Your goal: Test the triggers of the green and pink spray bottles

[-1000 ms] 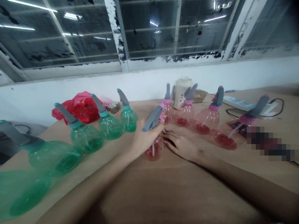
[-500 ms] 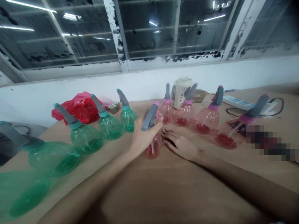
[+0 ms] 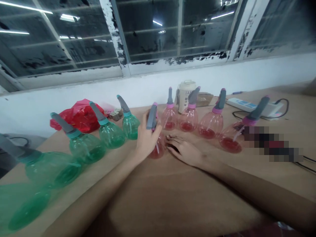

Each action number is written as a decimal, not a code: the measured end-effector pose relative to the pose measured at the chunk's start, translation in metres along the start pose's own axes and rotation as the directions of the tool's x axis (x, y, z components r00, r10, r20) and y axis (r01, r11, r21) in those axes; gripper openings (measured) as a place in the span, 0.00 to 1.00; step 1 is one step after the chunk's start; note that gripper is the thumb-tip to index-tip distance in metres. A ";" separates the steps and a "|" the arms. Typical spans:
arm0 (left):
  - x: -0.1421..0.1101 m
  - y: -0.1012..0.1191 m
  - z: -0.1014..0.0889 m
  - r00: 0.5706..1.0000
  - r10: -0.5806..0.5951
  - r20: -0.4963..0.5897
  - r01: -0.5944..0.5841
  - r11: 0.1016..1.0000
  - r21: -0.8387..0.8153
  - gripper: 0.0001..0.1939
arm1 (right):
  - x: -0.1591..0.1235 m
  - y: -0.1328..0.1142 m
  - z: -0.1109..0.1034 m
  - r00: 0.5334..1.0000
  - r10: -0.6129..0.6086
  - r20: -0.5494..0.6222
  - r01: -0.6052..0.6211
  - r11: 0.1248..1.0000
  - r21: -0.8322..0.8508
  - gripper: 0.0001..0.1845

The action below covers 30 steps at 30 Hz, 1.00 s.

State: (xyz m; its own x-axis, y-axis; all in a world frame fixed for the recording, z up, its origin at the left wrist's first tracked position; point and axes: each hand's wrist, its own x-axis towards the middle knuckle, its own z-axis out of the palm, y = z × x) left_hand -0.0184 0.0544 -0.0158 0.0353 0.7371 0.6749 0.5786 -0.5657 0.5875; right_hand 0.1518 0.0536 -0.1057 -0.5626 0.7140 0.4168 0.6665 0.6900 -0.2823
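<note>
My left hand [image 3: 147,138] is wrapped around the neck of a pink spray bottle [image 3: 158,149] with a grey and pink spray head; red liquid shows at its bottom. The bottle stands close to upright at the middle of the table, its neck partly hidden by my fingers. Flat on the tabletop, just right of that bottle, lies my right hand [image 3: 186,149] with fingers stretched out. Several green spray bottles [image 3: 112,135] with green liquid form a row on the left. More pink spray bottles [image 3: 210,126] run from the back middle toward the right.
At the back stand a paper cup [image 3: 187,93] with a lid and a small brown box [image 3: 204,98]. A red plastic bag [image 3: 81,117] lies at the back left. A white power strip [image 3: 243,105] with black cable lies at the right, and a white wall [image 3: 138,87] bounds the table [image 3: 158,197].
The spray bottle in my left hand has shifted slightly away from me and left, its head turned more upright. The whole view has swung a little to the right. My right hand stays flat.
</note>
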 end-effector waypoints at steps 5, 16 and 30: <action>0.023 -0.014 0.021 0.998 0.011 -0.061 -0.006 0.996 0.088 0.20 | -0.002 -0.012 -0.004 0.983 0.177 -0.039 -0.179 0.982 -0.060 0.19; 0.061 -0.045 0.037 0.986 0.056 -0.156 -0.029 0.985 0.169 0.21 | -0.001 -0.013 -0.005 0.981 0.193 -0.028 -0.194 0.979 -0.057 0.19; 0.088 -0.075 0.042 0.978 0.007 -0.209 0.013 0.995 0.094 0.23 | 0.000 -0.013 -0.006 0.984 0.175 -0.035 -0.177 0.982 -0.067 0.18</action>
State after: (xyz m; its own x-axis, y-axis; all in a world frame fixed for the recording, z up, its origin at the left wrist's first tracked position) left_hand -0.0246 0.1768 -0.0193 -0.1322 0.6395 0.7573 0.6533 -0.5184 0.5518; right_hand 0.1460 0.0438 -0.0970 -0.4202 0.8190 0.3906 0.7865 0.5434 -0.2934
